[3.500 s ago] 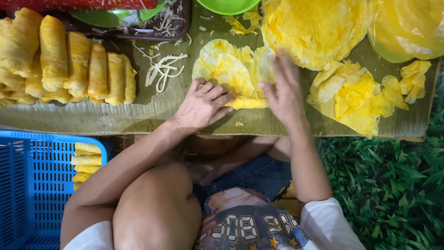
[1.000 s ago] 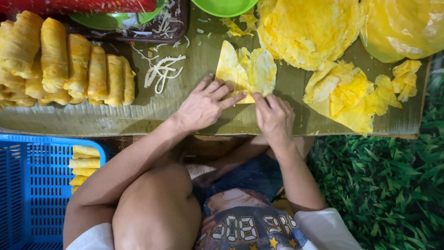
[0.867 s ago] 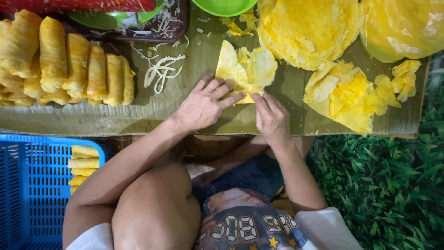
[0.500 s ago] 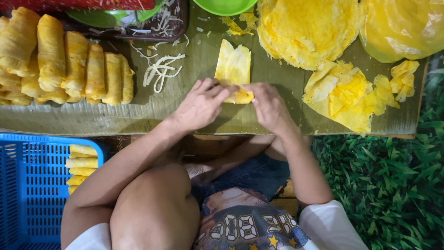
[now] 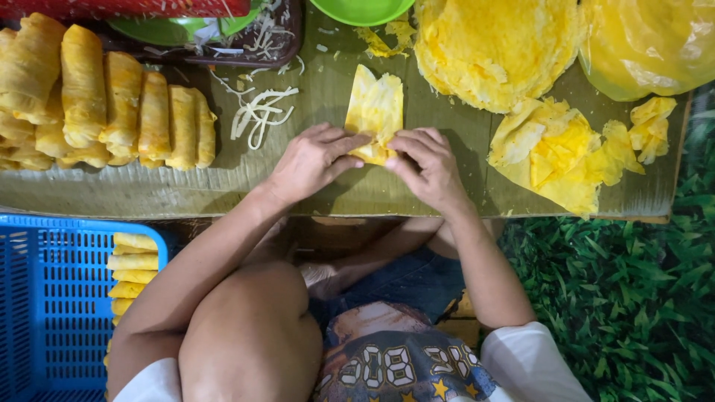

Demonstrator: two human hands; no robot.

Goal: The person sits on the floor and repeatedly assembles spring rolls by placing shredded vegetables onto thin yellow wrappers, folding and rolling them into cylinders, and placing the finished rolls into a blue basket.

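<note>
Board, blue basket (image 5: 45,298) holding rolls (image 5: 134,272)

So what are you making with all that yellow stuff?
A person is rolling a thin yellow wrapper on a green-covered board. The left hand and right hand both pinch its near end, folding it over. Finished rolls lie to the left, more sit in a blue basket, and a stack of wrappers waits ahead.
</note>
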